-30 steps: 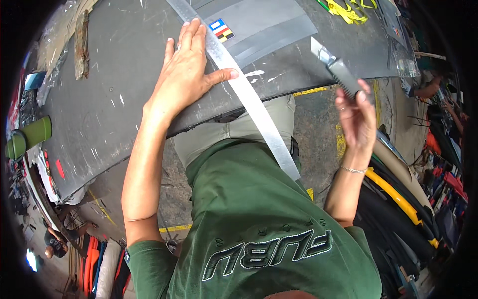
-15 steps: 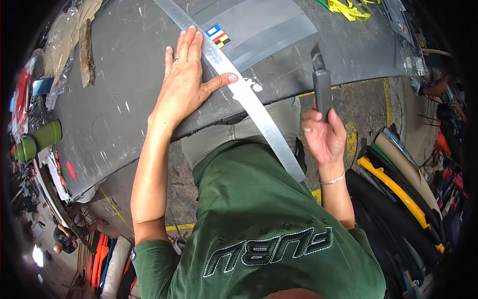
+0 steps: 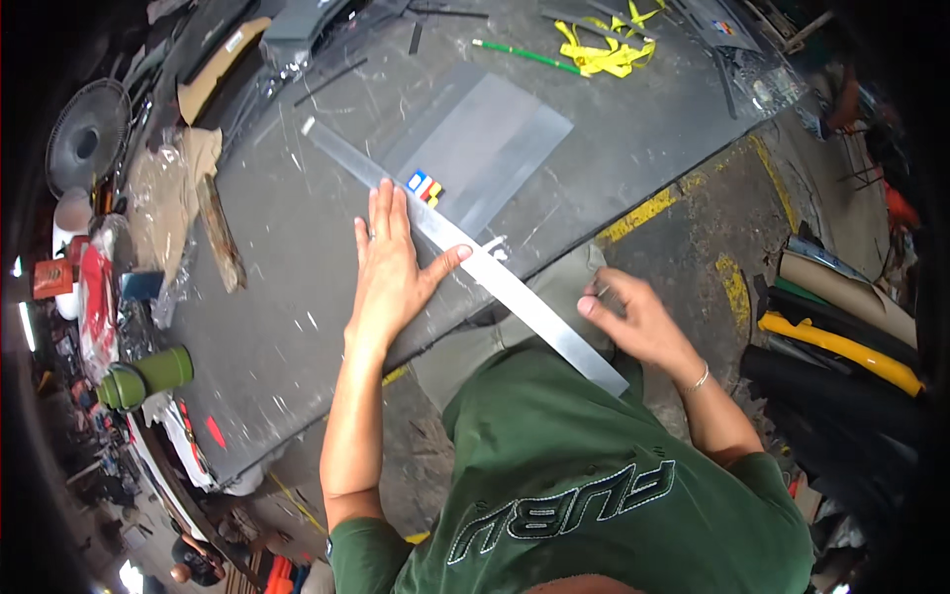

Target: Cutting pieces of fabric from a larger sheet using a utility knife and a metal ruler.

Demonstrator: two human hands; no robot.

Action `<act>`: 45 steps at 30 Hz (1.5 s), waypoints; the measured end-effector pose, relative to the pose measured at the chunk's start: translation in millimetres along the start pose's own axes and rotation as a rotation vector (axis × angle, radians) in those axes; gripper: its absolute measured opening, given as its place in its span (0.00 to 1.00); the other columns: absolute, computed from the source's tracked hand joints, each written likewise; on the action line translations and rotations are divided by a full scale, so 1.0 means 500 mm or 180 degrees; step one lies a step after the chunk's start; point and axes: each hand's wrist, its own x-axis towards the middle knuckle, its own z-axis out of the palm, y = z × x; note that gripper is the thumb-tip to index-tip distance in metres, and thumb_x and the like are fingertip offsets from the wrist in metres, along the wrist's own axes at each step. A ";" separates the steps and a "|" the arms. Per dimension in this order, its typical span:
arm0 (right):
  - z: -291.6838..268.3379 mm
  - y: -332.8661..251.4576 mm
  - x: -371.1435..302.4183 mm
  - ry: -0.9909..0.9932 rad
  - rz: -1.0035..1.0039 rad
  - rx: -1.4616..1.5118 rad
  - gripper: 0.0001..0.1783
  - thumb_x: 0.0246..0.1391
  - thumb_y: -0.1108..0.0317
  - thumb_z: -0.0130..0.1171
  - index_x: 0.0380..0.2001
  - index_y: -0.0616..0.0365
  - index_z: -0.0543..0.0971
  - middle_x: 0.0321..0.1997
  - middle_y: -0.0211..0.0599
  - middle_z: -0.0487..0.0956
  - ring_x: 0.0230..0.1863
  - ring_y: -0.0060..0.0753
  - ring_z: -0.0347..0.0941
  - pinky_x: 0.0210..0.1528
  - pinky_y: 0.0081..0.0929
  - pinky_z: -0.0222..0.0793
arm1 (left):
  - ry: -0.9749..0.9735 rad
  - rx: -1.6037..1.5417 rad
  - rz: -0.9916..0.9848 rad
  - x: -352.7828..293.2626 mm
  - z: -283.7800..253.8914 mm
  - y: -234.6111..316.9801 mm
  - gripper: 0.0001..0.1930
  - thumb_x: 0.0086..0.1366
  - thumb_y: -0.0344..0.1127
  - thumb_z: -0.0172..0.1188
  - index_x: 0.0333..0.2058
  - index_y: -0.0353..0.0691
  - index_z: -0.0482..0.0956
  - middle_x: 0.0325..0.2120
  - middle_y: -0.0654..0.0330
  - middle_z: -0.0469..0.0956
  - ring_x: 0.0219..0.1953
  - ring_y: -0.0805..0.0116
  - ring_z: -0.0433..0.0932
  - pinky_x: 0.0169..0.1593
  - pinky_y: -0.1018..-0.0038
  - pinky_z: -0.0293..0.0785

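My left hand (image 3: 388,267) lies flat along a long metal straightedge (image 3: 539,309), fingers stretched and thumb on the metal. The straightedge runs slantwise over the dark worktable (image 3: 297,346), and its near end reaches past the table edge to my shirt. Under its far half lies a grey flat sheet (image 3: 485,139) with a small coloured patch (image 3: 426,186) beside my fingertips. My right hand (image 3: 638,315) is off the table, right of the straightedge, with fingers curled in. A small dark bit shows between thumb and fingers; the utility knife cannot be made out there.
A green pencil (image 3: 524,56) and crumpled yellow webbing (image 3: 609,49) lie at the far side of the table. A wood piece (image 3: 222,233) and a green bottle (image 3: 148,376) are at the left. Rolled material, one roll yellow (image 3: 841,351), stands right. Another person (image 3: 198,559) is lower left.
My right hand has come lower, toward the straightedge, and the utility knife it held upright no longer shows. My left hand stays on the straightedge. The view has shifted, showing more of the table.
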 end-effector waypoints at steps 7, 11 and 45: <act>0.042 -0.035 -0.055 -0.0640 0.0227 -0.0064 0.15 0.59 0.64 0.68 0.42 0.64 0.81 0.29 0.46 0.75 0.37 0.50 0.73 0.43 0.41 0.69 | 0.0452 -0.0187 -0.0062 0.027 -0.023 -0.052 0.36 0.73 0.49 0.58 0.69 0.30 0.60 0.75 0.41 0.52 0.78 0.43 0.48 0.77 0.47 0.45; 0.012 0.028 -0.068 0.0209 -0.0658 -0.0729 0.11 0.55 0.71 0.71 0.39 0.63 0.81 0.30 0.41 0.75 0.44 0.53 0.76 0.64 0.46 0.68 | 0.0432 -0.0283 0.0145 0.015 -0.033 -0.096 0.25 0.75 0.40 0.53 0.65 0.33 0.65 0.71 0.43 0.60 0.74 0.45 0.57 0.76 0.49 0.51; -0.163 0.061 -0.076 0.1270 0.0603 -0.1036 0.12 0.66 0.65 0.64 0.33 0.64 0.78 0.27 0.25 0.74 0.33 0.17 0.66 0.37 0.22 0.66 | 0.0026 0.0331 0.0486 -0.066 -0.045 -0.108 0.39 0.65 0.52 0.67 0.68 0.37 0.69 0.71 0.49 0.64 0.75 0.51 0.58 0.77 0.54 0.51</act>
